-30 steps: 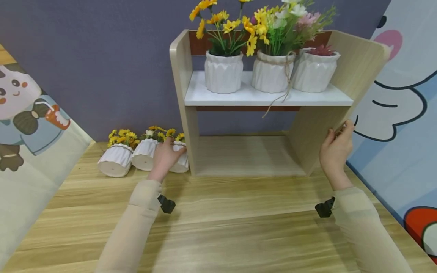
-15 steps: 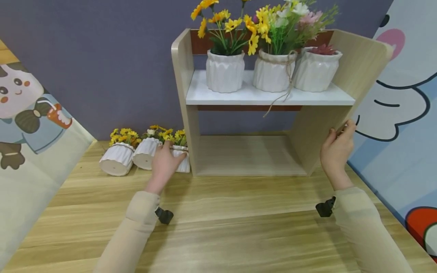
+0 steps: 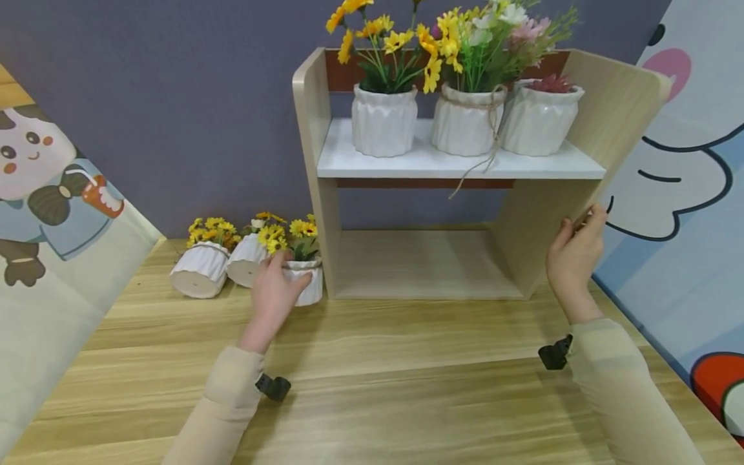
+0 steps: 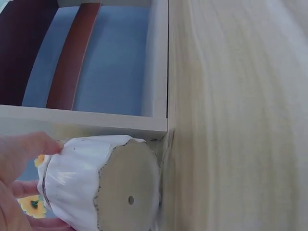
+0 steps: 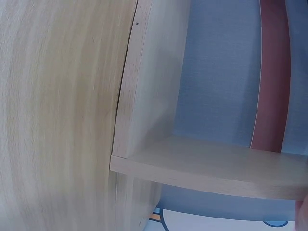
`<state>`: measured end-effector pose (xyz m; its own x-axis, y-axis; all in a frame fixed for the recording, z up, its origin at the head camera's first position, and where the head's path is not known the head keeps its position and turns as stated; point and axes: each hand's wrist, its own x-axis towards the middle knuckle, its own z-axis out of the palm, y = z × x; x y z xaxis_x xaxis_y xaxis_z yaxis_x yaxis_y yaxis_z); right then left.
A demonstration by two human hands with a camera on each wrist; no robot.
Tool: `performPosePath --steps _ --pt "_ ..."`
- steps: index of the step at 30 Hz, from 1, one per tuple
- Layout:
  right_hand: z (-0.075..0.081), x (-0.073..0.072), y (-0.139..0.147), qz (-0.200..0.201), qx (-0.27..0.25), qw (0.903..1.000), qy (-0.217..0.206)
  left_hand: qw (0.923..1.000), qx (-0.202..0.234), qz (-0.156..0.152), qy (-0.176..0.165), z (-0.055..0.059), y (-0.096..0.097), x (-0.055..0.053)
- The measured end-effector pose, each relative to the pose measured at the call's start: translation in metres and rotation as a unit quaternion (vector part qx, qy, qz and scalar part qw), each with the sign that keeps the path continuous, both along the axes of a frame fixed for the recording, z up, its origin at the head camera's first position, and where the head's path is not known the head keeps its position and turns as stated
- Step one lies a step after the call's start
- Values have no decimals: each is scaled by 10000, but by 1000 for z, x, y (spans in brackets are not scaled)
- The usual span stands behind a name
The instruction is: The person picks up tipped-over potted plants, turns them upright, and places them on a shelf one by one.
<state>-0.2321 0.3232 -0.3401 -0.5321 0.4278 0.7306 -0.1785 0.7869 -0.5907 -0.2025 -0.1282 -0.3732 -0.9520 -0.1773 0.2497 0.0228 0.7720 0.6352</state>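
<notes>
In the head view my left hand (image 3: 270, 300) grips a white fluted flowerpot (image 3: 312, 289) of yellow flowers, beside the left side panel of a wooden shelf unit (image 3: 321, 213). The left wrist view shows my thumb on one side of the flowerpot (image 4: 72, 171), fingers on the other, and its pale base with a small hole facing the camera. My right hand (image 3: 575, 258) holds the front edge of the unit's right side panel (image 3: 537, 219), thumb at the inner side. Only a sliver of that hand (image 5: 302, 214) shows in the right wrist view.
Two more white flowerpots lie tipped on the table (image 3: 372, 387) at the left, one at the far end (image 3: 200, 271) and one nearer (image 3: 245, 258). Three potted plants stand on the white upper shelf (image 3: 407, 169). A grey wall (image 3: 203, 116) rises behind.
My left hand has drawn back toward me, and the flowerpot in it has turned from tipped to nearly upright. My right hand keeps its place on the side panel.
</notes>
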Motion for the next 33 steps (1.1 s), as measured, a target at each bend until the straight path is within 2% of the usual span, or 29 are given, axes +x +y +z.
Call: performPosePath --steps 4,11,15,22,33 --pt "1 1 0 -3 -55 10000 -41 9997 186 -4 125 -6 -7 8" --pt "1 0 0 -76 -48 10000 8 9995 -42 -231 193 -14 -20 20" --pt "0 -1 0 -66 -57 10000 -31 9987 -99 -439 257 -17 -27 22" --pt "-2 -2 0 -58 -84 9999 -44 9953 -175 -740 607 -23 -40 23" --pt "-3 -3 1 -30 -119 9999 -20 9953 203 -937 109 -29 -57 28"
